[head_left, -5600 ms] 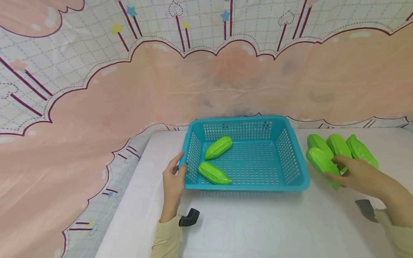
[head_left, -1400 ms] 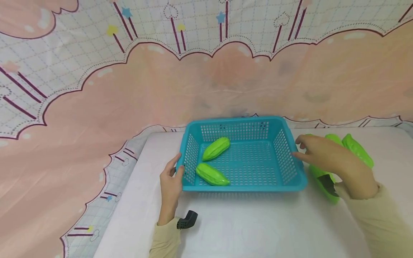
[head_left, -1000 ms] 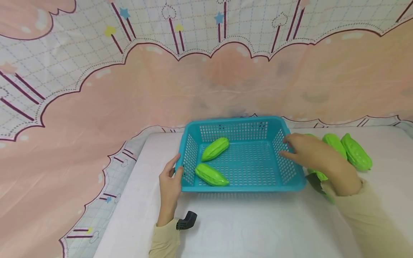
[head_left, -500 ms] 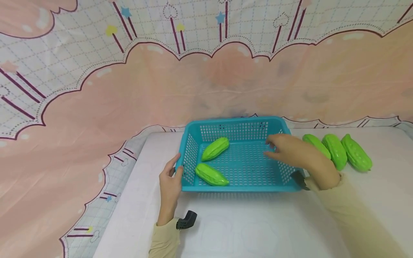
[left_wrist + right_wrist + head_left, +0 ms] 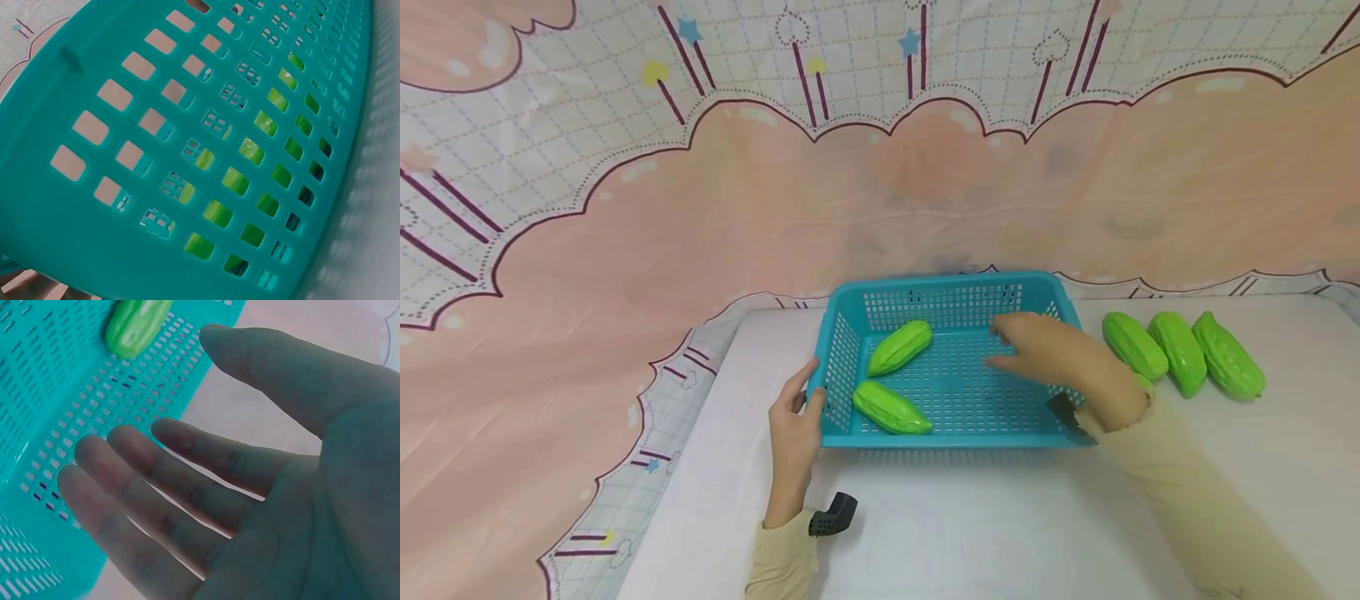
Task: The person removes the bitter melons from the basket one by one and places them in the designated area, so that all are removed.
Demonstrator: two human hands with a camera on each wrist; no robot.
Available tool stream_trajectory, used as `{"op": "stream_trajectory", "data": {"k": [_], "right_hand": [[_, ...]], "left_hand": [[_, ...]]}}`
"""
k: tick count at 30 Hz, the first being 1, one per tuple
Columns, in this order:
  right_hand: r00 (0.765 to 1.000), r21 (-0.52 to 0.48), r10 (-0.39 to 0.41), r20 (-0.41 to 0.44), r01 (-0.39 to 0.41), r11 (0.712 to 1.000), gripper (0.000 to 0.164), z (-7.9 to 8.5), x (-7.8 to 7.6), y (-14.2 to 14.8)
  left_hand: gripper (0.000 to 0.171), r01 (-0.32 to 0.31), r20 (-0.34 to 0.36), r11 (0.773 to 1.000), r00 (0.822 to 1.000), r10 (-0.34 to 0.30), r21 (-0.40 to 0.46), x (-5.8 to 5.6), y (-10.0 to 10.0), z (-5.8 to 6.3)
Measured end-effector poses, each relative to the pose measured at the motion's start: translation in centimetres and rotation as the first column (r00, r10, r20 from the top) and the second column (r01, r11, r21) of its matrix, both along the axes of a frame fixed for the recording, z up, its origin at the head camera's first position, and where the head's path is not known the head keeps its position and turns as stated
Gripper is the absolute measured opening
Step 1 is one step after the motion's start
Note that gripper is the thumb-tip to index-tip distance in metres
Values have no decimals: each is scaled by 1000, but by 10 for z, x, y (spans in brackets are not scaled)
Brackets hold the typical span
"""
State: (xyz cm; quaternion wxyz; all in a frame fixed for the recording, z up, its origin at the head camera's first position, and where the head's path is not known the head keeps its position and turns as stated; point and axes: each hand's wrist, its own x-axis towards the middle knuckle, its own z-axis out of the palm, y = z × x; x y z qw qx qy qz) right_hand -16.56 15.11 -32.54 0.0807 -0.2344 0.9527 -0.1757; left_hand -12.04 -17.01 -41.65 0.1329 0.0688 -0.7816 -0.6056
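Observation:
In the head view, two bright green, ribbed, gourd-like vegetables lie in the left part of a blue-green plastic basket: a rear gourd [image 5: 900, 347] and a front gourd [image 5: 891, 408]. My left hand [image 5: 796, 433] holds the left side of the basket [image 5: 955, 441], thumb and fingers at its rim. Over the right half of the basket hovers my right hand [image 5: 1045, 346], fingers spread and nothing in it. The right wrist view confirms the bare palm of the right hand [image 5: 250, 506]. Through the wall holes, the left wrist view shows green of a gourd [image 5: 235, 180].
Right of the basket, three more gourds lie side by side: one [image 5: 1135, 345], a middle one [image 5: 1178, 352] and a bumpy one [image 5: 1228, 357]. Another gourd [image 5: 1144, 382] is mostly hidden by my right forearm. Behind the white table [image 5: 955, 533] hangs a patterned cloth [image 5: 940, 192].
My right hand has left the gourds on the right and moved left, over the basket rim, with nothing in it. My left hand keeps its place on the basket.

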Motion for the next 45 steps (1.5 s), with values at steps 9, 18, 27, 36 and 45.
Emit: {"op": "stream_trajectory", "data": {"k": [9, 18, 27, 36, 45], "right_hand": [[998, -12, 32, 54, -32, 999, 42, -4, -7, -13], [995, -35, 63, 80, -60, 998, 42, -11, -14, -26], [990, -43, 87, 108, -83, 996, 42, -19, -23, -41], [984, -61, 106, 146, -98, 993, 46, -28, -30, -51], [971, -110, 147, 187, -128, 986, 49, -32, -35, -62]], "left_hand": [[44, 5, -3, 1000, 1000, -6, -5, 0, -1, 1], [44, 0, -11, 1000, 1000, 0, 1, -1, 0, -1], [43, 3, -9, 1000, 1000, -3, -10, -1, -1, -1], [44, 12, -4, 1000, 1000, -12, -3, 1, 2, -1], [43, 6, -1, 1000, 1000, -6, 2, 0, -1, 0]]}}
